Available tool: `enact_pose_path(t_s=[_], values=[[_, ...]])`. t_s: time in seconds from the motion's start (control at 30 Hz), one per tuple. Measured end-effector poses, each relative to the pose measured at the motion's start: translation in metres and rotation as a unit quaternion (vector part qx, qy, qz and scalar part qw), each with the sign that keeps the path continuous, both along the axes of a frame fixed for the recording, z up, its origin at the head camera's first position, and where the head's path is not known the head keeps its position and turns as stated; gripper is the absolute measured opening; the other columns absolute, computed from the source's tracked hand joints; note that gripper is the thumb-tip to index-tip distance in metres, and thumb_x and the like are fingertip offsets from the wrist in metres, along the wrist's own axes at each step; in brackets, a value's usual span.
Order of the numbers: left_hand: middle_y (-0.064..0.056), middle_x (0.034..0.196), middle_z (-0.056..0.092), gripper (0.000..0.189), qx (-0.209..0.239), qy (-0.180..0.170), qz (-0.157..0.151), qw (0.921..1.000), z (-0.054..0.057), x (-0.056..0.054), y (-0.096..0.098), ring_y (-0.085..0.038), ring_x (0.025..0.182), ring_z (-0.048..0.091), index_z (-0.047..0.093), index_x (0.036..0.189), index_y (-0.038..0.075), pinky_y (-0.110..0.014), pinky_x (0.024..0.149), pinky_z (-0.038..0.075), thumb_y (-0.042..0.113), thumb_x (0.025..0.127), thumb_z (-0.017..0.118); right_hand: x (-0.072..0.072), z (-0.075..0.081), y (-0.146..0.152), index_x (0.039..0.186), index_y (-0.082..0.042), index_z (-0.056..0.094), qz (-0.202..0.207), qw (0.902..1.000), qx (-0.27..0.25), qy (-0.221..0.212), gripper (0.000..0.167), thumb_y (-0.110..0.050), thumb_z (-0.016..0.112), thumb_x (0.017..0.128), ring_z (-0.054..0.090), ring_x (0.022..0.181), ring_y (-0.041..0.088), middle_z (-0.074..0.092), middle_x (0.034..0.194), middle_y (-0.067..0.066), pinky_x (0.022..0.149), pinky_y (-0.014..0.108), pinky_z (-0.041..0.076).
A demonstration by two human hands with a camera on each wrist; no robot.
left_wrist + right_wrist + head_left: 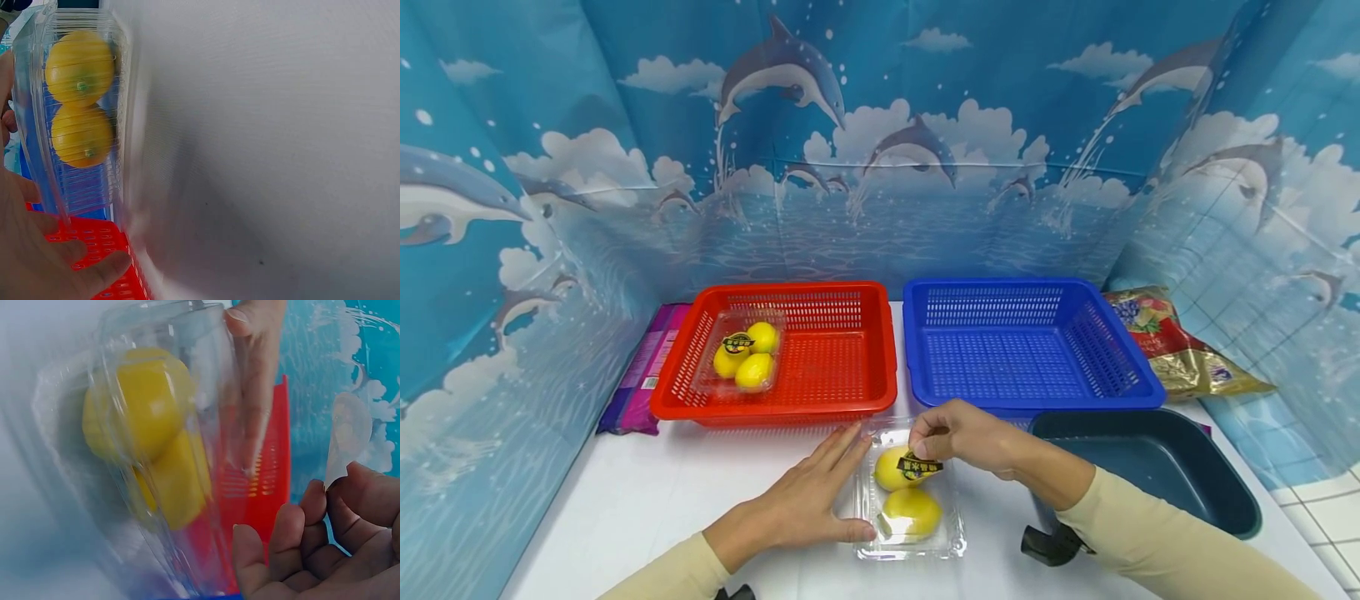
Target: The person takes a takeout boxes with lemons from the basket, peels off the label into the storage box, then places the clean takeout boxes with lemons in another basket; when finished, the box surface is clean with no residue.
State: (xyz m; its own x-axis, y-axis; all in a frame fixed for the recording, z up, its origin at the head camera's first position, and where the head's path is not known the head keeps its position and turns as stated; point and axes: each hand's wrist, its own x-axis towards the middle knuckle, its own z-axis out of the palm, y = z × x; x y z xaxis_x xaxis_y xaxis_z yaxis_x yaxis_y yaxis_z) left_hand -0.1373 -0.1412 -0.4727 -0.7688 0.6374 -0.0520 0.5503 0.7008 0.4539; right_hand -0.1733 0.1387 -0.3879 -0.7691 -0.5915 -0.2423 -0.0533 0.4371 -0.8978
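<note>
A clear plastic fruit box [951, 533] with yellow lemons [910, 512] inside lies on the white table. My left hand [808, 492] rests along its left side, fingers extended, the thumb at the near corner. Over the far part of the box, my right hand [951, 437] pinches a black-and-gold oval sticker [920, 467] between thumb and index finger. From the right wrist view, the pale back of the sticker [348, 434] stands up from the fingertips, apart from the box. Two lemons [81, 134] show through the box wall in the left wrist view.
Behind stand a red basket [820, 412] and a blue basket [1037, 404]. The red one holds another lemon box [707, 375] bearing a sticker. A dark tray [1150, 467] sits at right. A purple packet [640, 383] and a gold-red bag [1180, 350] lie at the sides.
</note>
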Motion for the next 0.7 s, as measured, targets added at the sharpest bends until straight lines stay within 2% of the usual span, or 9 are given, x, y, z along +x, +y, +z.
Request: enact_pose_path(t_s=[0.23,0.47,0.7], values=[[-0.006,0.173,0.005,0.116,-0.004,0.017,0.0,0.9998,0.0,0.0,0.001,-0.035,0.157,0.014,0.015,0.165,0.015,-0.055,0.121,0.029,0.083,0.081,0.058,-0.001,0.015,0.021,0.096,-0.003,0.07,-0.015,0.9999,0.001,0.006,0.012,-0.014,0.066,0.098,0.056,0.089,0.024,0.064,0.086,0.003,0.084,0.04,0.049],[-0.006,0.173,0.005,0.116,-0.003,0.011,0.0,0.9999,0.001,0.0,0.0,-0.035,0.157,0.013,0.014,0.165,0.016,-0.055,0.121,0.027,0.082,0.082,0.059,-0.005,0.028,0.045,0.098,-0.001,0.071,-0.028,0.9993,-0.005,0.026,0.015,-0.016,0.067,0.099,0.056,0.091,0.026,0.064,0.088,0.005,0.085,0.04,0.049],[-0.005,0.173,0.004,0.116,0.001,0.006,0.001,1.0,0.001,0.001,0.0,-0.034,0.157,0.012,0.013,0.166,0.017,-0.055,0.121,0.027,0.082,0.081,0.059,-0.01,0.042,0.075,0.102,0.002,0.067,-0.04,0.9989,-0.012,0.02,0.023,-0.022,0.065,0.101,0.055,0.089,0.027,0.06,0.09,0.008,0.085,0.041,0.046]])
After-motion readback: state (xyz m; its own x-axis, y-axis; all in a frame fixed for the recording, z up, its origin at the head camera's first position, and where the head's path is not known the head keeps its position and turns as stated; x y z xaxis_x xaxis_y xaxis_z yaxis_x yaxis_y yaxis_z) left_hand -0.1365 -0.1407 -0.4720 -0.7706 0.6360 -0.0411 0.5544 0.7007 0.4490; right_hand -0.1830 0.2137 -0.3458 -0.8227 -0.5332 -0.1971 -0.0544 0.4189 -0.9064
